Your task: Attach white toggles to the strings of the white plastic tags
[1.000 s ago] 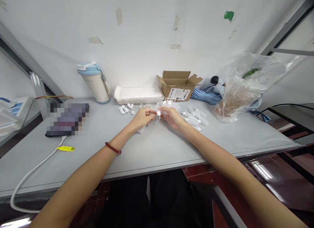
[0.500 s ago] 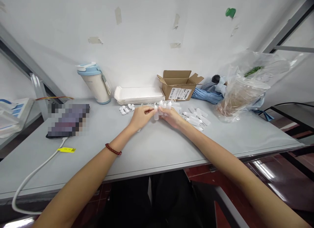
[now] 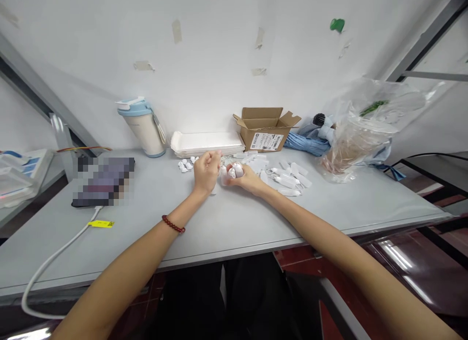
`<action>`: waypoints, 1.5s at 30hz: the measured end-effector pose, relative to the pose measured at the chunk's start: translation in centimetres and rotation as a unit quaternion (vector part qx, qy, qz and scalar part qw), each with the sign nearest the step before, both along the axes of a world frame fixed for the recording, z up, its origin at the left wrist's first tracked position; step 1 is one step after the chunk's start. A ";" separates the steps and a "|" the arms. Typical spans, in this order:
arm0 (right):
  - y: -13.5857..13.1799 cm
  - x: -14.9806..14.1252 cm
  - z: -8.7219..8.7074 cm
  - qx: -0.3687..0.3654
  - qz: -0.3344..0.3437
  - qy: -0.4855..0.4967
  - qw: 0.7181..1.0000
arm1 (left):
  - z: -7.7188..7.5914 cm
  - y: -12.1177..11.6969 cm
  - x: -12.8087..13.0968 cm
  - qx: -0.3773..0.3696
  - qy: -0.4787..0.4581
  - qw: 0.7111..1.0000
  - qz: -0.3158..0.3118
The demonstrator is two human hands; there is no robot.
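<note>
Holding several bottles (image 3: 235,170) in my right hand (image 3: 252,180); left hand (image 3: 206,172) curled closed, contents unclear; steady right grip needed, I judge.

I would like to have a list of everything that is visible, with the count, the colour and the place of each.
small bottles: a few, whitish, in right hand
loose bottles: many, translucent white, right of centre
small pieces: several, white, left of hands
tray stack: one, white, against wall
carton: one, brown, open, beside trays
tumbler: one, cream and blue, back left
phone-like device: one, dark, pixelated, left
cable: one, white, yellow tag, left
cloth: blue, behind bag
bag: one, clear, right
tape scraps: several, beige, wall
desk: one, grey, beneath
bracelet: one, dark red, left wrist
left hand: one, centre, fingers curled, contents unclear
right hand: one, centre
</note>
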State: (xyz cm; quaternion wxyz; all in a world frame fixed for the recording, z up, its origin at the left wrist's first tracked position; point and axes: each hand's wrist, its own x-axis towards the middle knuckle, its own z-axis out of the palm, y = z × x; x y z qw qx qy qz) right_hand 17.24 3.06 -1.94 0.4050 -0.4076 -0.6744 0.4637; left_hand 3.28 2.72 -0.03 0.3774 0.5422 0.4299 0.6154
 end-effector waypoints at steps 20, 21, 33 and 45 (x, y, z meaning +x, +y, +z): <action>-1.8 -2.0 -0.4 0.099 -0.008 0.002 0.995 | -0.6 -1.3 1.5 0.118 -0.030 0.993 0.010; -1.8 -1.9 -0.4 0.133 -0.041 -0.016 0.990 | -0.5 -1.2 1.3 0.128 -0.023 0.992 0.006; -0.6 -0.6 -1.3 0.124 0.025 -0.041 0.991 | -2.5 -0.7 1.1 -0.005 0.079 0.991 -0.104; 0.1 0.1 -0.3 0.126 -0.141 -0.125 0.974 | -1.3 0.2 -0.4 0.104 0.244 0.961 -0.083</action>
